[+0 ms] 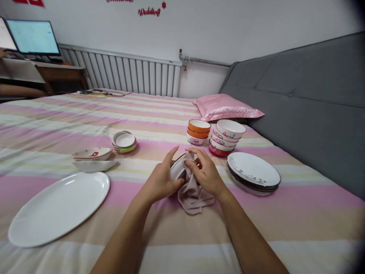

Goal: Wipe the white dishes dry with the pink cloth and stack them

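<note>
A white dish with a dark rim is held tilted over the bed, mostly covered by my hands, so I cannot tell if it is a plate or a bowl. My left hand grips its left side, thumb in front and fingers raised behind. A greyish-pink cloth is pinched in my right hand and lies against the dish's right edge, its loose end hanging onto the sheet. Close to my right hand stands a stack of plates, white with a grey leaf pattern on top.
Stacked bowls with orange sides and taller stacked bowls stand behind my right hand. To the left are a white oval platter, boat-shaped dishes and small nested bowls. A pink pillow lies by the grey headboard.
</note>
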